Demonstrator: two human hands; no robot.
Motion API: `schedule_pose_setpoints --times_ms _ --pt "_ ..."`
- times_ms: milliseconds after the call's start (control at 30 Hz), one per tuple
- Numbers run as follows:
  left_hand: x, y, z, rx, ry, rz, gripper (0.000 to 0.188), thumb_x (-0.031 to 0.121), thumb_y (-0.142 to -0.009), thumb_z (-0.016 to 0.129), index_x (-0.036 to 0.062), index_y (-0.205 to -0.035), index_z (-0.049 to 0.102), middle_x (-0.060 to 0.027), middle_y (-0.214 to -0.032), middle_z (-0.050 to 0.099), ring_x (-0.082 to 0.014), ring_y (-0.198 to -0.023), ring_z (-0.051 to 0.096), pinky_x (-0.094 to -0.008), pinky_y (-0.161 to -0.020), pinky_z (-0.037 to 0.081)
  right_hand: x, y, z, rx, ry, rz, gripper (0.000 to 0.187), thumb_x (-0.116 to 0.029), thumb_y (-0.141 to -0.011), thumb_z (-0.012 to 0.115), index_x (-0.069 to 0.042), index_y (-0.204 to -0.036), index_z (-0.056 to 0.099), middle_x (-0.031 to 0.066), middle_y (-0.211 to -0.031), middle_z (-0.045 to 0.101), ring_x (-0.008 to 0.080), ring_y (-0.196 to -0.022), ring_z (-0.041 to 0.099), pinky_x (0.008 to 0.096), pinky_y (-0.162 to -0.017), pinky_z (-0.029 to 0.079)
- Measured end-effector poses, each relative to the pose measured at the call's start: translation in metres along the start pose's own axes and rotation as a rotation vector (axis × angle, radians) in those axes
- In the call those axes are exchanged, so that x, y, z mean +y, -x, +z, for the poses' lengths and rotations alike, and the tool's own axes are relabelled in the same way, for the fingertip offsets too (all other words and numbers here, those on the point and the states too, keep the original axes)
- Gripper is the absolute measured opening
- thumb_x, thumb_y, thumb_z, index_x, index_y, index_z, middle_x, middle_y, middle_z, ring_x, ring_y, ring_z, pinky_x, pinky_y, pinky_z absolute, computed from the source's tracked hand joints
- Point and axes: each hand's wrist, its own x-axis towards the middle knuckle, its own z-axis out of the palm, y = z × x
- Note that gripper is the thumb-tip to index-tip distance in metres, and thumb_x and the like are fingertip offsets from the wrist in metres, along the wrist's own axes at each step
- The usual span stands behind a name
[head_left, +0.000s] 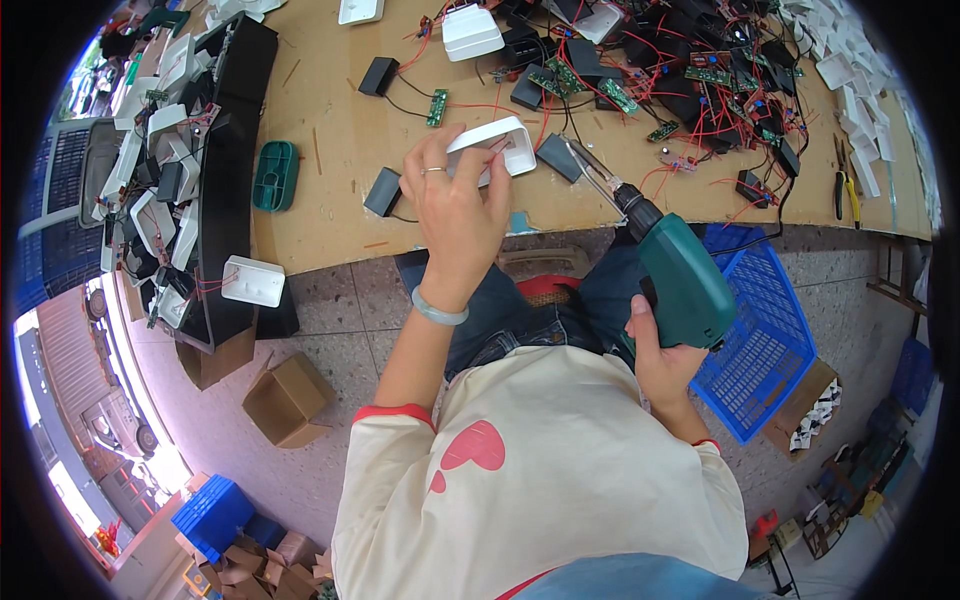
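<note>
My left hand [452, 210] is closed on a white plastic case [519, 148], tilted up at the table's near edge, with its fingertips reaching inside. Thin red wire shows within the case. My right hand [662, 368] is wrapped round the handle of a green corded power drill [686, 278]. The drill's long thin bit points up and left, toward a dark grey box [559, 158] just right of the case. Left of my left hand lies another dark grey box [382, 192]. A green circuit board [437, 108] with wires sits beyond that hand.
A heap of wired boards and black boxes [680, 90] covers the far right of the table. Pliers [846, 185] lie at the right, below white cases [855, 110]. A green tray [275, 176] and a black bin [235, 140] stand left; a blue basket [755, 340] stands below right.
</note>
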Motion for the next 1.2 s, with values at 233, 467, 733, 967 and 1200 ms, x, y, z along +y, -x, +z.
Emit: schedule_pose_setpoints --times_ms 233,467,733,967,1200 --pt "-0.013 -0.01 -0.002 -0.013 0.166 -0.089 0.011 0.011 -0.08 0.078 0.0042 -0.087 0.073 -0.0147 -0.112 0.066 -0.0315 -0.097 0.063 -0.0393 -0.085 0.052 -0.001 0.001 -0.001 0.005 -0.022 0.016 0.02 0.007 -0.091 0.068 0.004 -0.11 0.063 0.0046 -0.08 0.064 0.0082 -0.059 0.057 0.0229 -0.053 0.047" --pt "-0.021 -0.024 -0.017 -0.076 0.392 -0.289 0.014 0.014 -0.082 0.079 0.0019 -0.087 0.075 -0.0151 -0.105 0.066 -0.0263 -0.094 0.066 -0.0352 -0.083 0.051 -0.011 -0.004 0.0 0.022 -0.059 0.061 0.023 0.007 -0.09 0.068 0.005 -0.113 0.062 0.0058 -0.081 0.064 0.009 -0.059 0.057 0.0233 -0.053 0.047" --pt "-0.035 -0.032 -0.056 -0.011 0.629 -0.486 0.014 0.015 -0.083 0.079 0.0019 -0.087 0.076 -0.01 -0.107 0.066 -0.0161 -0.087 0.064 -0.028 -0.075 0.051 -0.024 -0.01 0.009 -0.038 -0.076 0.131 0.023 0.002 -0.094 0.065 0.005 -0.116 0.062 0.0047 -0.074 0.062 0.0096 -0.059 0.056 0.0235 -0.056 0.045" --pt "-0.103 -0.065 -0.152 0.45 1.175 -0.493 0.01 0.006 -0.094 0.067 -0.0004 -0.098 0.073 0.0003 -0.09 0.069 -0.0071 -0.081 0.061 -0.0224 -0.073 0.047 -0.027 -0.008 0.002 0.057 0.065 0.193 0.025 -0.01 -0.1 0.061 0.005 -0.12 0.062 0.0015 -0.067 0.056 0.0096 -0.062 0.053 0.0251 -0.061 0.043" --pt "-0.203 -0.071 -0.302 0.925 0.621 -0.306 0.015 0.013 -0.092 0.071 -0.0017 -0.092 0.073 -0.0049 -0.087 0.07 -0.014 -0.076 0.065 -0.0259 -0.071 0.051 -0.013 -0.011 0.006 0.023 -0.025 0.164 0.027 -0.011 -0.1 0.062 0.006 -0.12 0.062 0.0015 -0.067 0.055 0.0101 -0.062 0.052 0.0261 -0.061 0.043"
